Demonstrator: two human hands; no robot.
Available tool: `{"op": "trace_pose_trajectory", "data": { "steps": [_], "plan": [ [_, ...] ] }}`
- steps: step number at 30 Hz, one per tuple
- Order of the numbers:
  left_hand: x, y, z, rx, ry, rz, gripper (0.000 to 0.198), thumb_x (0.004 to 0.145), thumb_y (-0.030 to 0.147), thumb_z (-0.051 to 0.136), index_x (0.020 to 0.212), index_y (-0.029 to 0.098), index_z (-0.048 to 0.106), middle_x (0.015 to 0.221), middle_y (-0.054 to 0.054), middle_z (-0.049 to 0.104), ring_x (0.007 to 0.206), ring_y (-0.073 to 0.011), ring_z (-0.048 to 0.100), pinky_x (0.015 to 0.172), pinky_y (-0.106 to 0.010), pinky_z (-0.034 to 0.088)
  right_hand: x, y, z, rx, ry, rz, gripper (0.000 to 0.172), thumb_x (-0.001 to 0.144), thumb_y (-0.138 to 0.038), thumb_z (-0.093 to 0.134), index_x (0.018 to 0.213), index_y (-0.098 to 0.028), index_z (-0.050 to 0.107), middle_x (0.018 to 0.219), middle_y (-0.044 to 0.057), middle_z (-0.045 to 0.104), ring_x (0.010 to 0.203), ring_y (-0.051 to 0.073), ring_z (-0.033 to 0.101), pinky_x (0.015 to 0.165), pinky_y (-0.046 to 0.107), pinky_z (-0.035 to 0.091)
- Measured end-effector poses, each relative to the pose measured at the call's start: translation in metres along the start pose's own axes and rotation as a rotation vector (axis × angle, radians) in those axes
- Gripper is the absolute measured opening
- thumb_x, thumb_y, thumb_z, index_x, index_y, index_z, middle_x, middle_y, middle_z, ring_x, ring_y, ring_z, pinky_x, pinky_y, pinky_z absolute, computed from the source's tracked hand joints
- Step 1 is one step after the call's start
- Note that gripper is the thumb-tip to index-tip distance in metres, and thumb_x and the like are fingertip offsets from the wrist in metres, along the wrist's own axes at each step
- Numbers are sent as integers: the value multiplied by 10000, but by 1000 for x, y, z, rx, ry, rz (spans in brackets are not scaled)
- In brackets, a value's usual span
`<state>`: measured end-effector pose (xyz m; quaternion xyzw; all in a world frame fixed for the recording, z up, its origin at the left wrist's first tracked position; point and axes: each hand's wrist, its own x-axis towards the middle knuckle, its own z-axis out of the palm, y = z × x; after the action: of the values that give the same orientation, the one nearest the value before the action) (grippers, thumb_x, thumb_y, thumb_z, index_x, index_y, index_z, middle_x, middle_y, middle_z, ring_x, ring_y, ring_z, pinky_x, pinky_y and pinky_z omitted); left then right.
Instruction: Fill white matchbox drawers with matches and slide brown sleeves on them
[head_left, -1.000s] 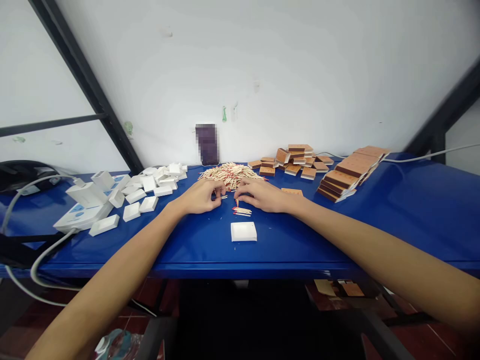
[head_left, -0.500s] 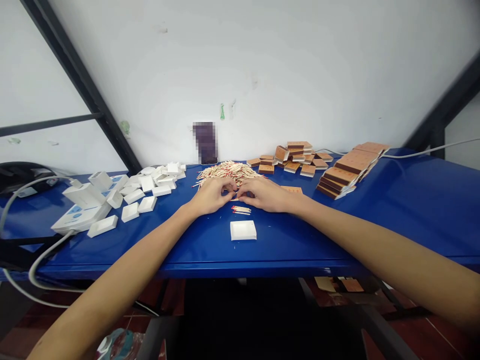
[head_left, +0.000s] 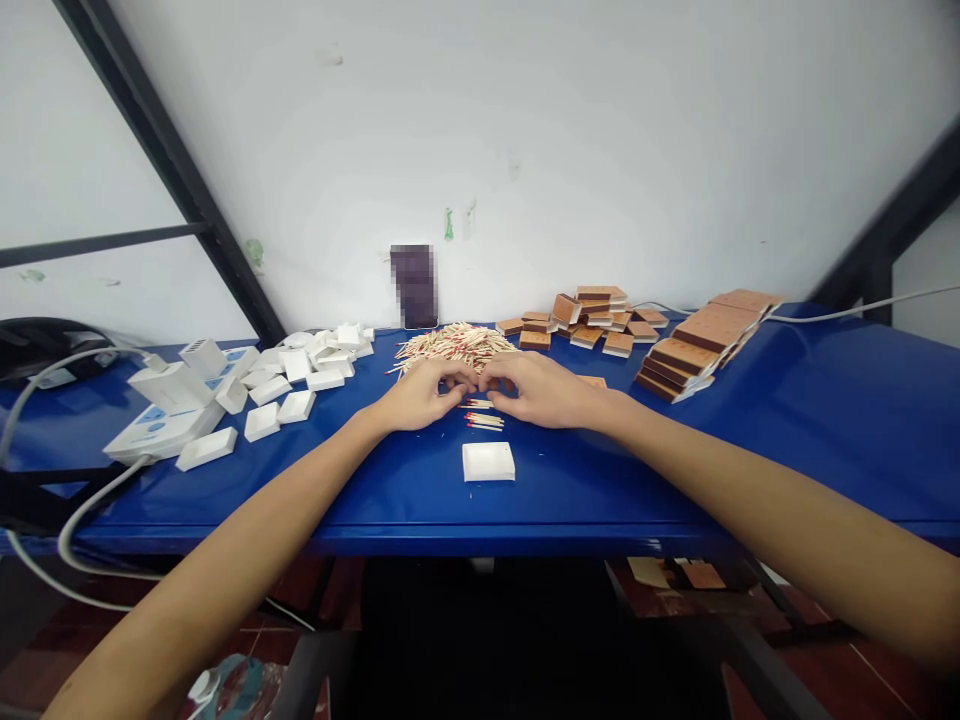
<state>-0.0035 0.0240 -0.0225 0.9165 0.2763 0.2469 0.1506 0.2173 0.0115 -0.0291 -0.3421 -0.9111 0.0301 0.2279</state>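
Matches (head_left: 486, 422) lie in a small group just beyond the white tray (head_left: 489, 463), and farther beyond it the left hand (head_left: 425, 393) and right hand (head_left: 544, 389) curl close together, though whether they pinch anything I cannot tell

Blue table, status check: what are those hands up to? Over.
Left hand, right hand: fingertips close together, grip unclear. Small matchstick group lying between hands and white tray. Large matchstick pile close beyond, partly hidden by hands.
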Motion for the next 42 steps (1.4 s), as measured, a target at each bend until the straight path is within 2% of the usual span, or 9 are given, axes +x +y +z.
{"op": "trace_pose_trajectory", "data": {
  "steps": [3,7,12,18,22,26,31,35,42],
  "plan": [
    [-3,-2,-7,157,-1,23,243,828,172,508,989,185,690,954,-28,717,869,-172,626,824,-322,488,0,3,-1,-48,-40,22,196,860,-188,520,984,-202,671,937,57,672,857,188,569,722,292,378],
    [-5,-4,-11,293,-42,30,210,775,161,545,917,184,699,914,-38,692,885,-202,603,858,-353,466,-1,5,-5,-82,-119,73,234,794,-111,519,947,-202,672,940,57,677,841,190,579,695,290,376],
    [-5,-1,-8,385,-90,33,215,809,204,555,952,176,713,935,-66,666,926,-231,589,864,-366,446,-3,4,-7,-91,-167,87,230,755,-134,575,954,-212,658,953,53,667,834,193,579,674,285,368],
    [-3,1,-3,381,-111,40,200,859,237,555,956,191,723,935,-63,669,936,-225,590,867,-357,437,0,6,1,-68,-113,61,104,834,-216,564,906,-199,638,910,47,659,815,180,565,688,283,364],
    [-2,3,-4,368,-120,37,197,871,230,539,931,185,722,926,-59,666,935,-224,583,877,-359,430,-1,5,0,-51,-113,50,149,894,-225,512,928,-196,654,926,59,659,850,189,574,723,292,372],
    [-2,7,-6,358,-155,16,243,899,256,496,937,177,723,961,-64,665,950,-227,577,907,-373,418,-2,0,-6,1,-160,50,266,937,-409,507,946,-196,667,969,77,659,886,212,580,738,314,387],
    [-3,13,-10,340,-189,12,288,915,311,487,965,173,734,947,-70,656,927,-226,566,878,-367,418,-3,-4,-11,83,-206,68,459,853,-630,565,976,-196,654,1003,83,659,873,220,572,714,323,395],
    [-4,16,-10,342,-188,9,297,914,388,529,956,180,737,906,-65,653,911,-227,564,856,-364,408,-2,-6,-9,111,-196,62,404,834,-579,619,943,-192,651,965,72,655,834,200,565,689,304,387],
    [-4,15,-6,342,-165,42,330,924,457,535,924,183,721,884,-57,658,884,-216,578,837,-354,406,0,-6,-1,139,-151,52,279,899,-439,596,864,-167,646,914,65,646,803,168,552,683,281,376]
  ]
}}
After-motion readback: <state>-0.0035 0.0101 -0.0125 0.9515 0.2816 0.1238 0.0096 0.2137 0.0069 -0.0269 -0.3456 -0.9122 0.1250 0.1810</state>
